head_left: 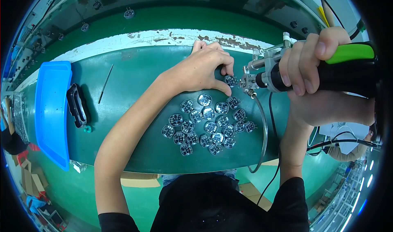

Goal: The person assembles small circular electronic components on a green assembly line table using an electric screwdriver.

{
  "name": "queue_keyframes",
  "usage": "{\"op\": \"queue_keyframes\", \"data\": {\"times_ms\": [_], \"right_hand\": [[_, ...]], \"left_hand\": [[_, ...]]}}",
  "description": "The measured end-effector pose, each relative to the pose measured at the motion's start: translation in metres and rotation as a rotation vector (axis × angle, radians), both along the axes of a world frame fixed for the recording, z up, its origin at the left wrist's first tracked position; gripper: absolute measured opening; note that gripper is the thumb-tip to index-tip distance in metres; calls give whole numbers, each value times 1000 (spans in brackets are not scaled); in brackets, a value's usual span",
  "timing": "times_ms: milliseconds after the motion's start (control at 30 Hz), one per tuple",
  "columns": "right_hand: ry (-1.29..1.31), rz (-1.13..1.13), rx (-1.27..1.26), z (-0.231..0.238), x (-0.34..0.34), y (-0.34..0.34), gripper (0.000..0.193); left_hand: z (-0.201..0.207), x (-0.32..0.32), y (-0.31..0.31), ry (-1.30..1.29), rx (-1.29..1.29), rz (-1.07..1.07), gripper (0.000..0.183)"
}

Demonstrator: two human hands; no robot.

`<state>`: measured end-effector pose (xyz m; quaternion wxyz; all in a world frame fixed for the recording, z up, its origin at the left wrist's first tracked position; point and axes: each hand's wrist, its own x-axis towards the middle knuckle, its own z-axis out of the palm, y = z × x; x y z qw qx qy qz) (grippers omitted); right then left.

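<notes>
Here, one small round silver-and-black component point(230, 81) is pinched by the left hand point(203, 68); one black, green-trimmed handheld tool point(342, 74) is clasped by the right hand point(308, 68).

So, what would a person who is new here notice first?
Probably the black and green tool at upper right, in the right hand, its metal end facing a round part at the left hand's fingertips. Then the blue tray at far left, and the small round parts clustered near the middle.

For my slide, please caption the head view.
Left hand holds a small round part; right hand grips a black tool.
</notes>
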<state>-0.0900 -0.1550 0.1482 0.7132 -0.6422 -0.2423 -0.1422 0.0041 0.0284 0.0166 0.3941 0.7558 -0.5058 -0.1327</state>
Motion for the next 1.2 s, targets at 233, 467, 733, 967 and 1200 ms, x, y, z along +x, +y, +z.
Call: {"op": "queue_keyframes", "data": {"times_ms": [233,467,733,967,1200], "right_hand": [[22,0,43,-5,1,-4,106],[35,4,86,-6,7,-6,105],[26,4,120,10,-1,-7,104],[-32,-27,81,31,-15,-33,96],[-13,-44,104,34,0,-22,105]], "left_hand": [[1,0,-1,1,-1,-1,40],[3,0,-2,5,29,2,40],[5,-1,-1,3,18,6,39],[15,27,39,-11,-44,123,57],[-9,108,93,-409,240,1153,64]]}}
